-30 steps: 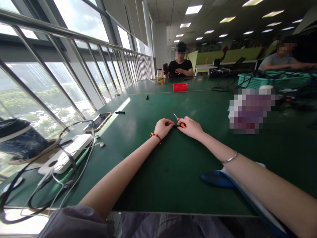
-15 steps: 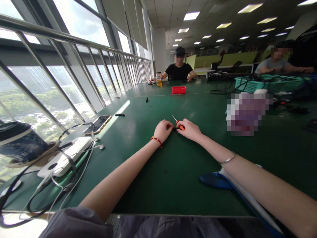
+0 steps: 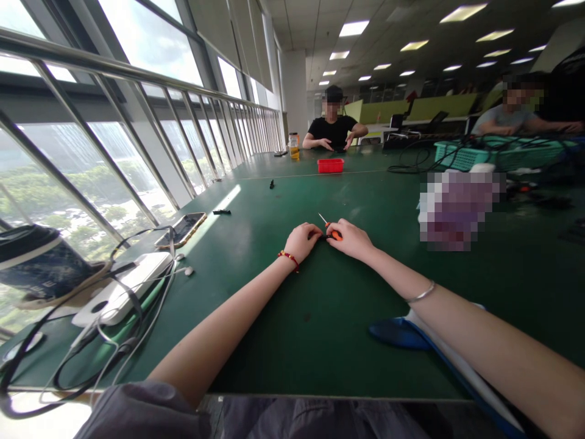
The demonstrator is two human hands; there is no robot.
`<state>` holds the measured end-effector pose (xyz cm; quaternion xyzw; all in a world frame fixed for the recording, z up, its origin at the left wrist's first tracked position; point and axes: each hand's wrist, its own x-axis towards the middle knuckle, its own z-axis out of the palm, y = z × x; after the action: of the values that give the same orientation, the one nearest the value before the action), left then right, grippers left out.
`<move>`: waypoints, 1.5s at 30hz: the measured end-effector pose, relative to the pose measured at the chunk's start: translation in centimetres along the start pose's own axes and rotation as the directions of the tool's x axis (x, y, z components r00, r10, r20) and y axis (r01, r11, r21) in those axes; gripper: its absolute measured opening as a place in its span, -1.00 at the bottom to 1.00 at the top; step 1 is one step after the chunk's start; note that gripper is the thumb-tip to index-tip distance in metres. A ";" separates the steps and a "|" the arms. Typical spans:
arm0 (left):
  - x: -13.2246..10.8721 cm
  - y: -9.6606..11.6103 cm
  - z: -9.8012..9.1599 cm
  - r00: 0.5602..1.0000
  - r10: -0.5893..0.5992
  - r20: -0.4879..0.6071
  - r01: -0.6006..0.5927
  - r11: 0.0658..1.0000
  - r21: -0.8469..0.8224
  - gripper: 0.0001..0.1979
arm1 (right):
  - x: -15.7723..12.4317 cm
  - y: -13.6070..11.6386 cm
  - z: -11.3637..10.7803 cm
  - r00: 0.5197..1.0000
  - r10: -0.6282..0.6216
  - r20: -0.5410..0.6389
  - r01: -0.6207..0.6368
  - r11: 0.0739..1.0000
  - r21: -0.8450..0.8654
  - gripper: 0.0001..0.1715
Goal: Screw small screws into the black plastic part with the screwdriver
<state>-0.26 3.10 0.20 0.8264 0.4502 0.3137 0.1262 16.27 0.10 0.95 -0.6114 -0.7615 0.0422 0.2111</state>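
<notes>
Over the green table [image 3: 329, 329], my hands meet near the middle. My right hand [image 3: 351, 239] is closed round a screwdriver [image 3: 336, 234] with an orange and black handle, its thin metal shaft slanting up and away to the left. Closed in a pinch, my left hand [image 3: 301, 241] grips the end of a small black part [image 3: 324, 236]. The part reaches across to the fingertips of my right hand. Its exact kind is too small to make out, and fingers cover much of it.
Small black pieces [image 3: 222, 211] lie farther left, near a phone [image 3: 185, 230]. Cables, earphones and a white power bank [image 3: 123, 289] crowd the left edge. Ahead stands a red box [image 3: 330, 166]; a green basket [image 3: 507, 153] is at right. A blue-and-white object [image 3: 397, 332] lies beneath my right forearm.
My hands and the screwdriver stay nearly where they were. Across the table, the person in black has drawn both hands together in front of the body, away from the jar.
</notes>
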 end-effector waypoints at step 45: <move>-0.3 0.3 -0.1 0.996 -0.067 -0.059 0.063 0.995 -0.072 -0.88 | -0.3 -0.1 -0.3 0.999 -0.035 0.002 0.036 0.999 -0.015 -0.78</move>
<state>-0.28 2.65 0.29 0.7963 0.4694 0.3503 0.1512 16.37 -0.29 1.15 -0.5993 -0.7727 0.0335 0.2066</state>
